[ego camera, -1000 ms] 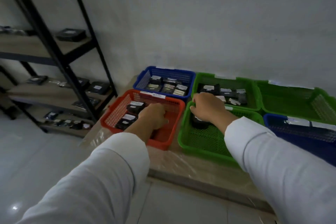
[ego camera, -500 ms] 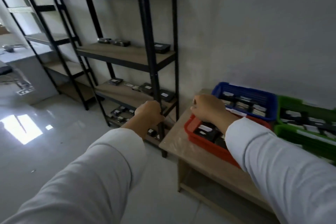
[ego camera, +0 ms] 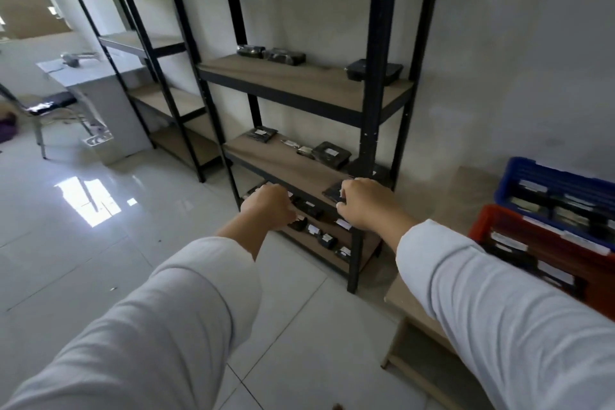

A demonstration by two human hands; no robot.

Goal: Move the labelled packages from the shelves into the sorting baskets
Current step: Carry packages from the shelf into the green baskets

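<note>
Reaching toward the black shelf unit [ego camera: 372,83] at centre frame, both arms out in white sleeves. Left hand [ego camera: 268,208] is hanging in front of the lowest shelf's left end, fingers curling under, back of hand to camera; cannot tell whether it is holding anything. Right hand [ego camera: 364,203] is sitting at the front edge of the second-lowest shelf, fingers curling down beside a flat black package [ego camera: 332,191]; contact or pinch not resolvable.

Labelled packages [ego camera: 327,153] are lying on three shelf levels: a few at the back of the upper board, several on the middle board, small ones on the bottom board [ego camera: 321,236]. More are sitting in the blue basket [ego camera: 545,173] and red basket [ego camera: 492,220] at right frame, on a low wooden table [ego camera: 419,309].

Open white tile floor [ego camera: 100,260] is filling the lower left, nothing on it in front of the rack. The rack's front right post is standing just beside the table edge, a narrow gap between them. A second rack [ego camera: 156,53] is standing upper left.

White labels are showing on the packages; text too small to read.
</note>
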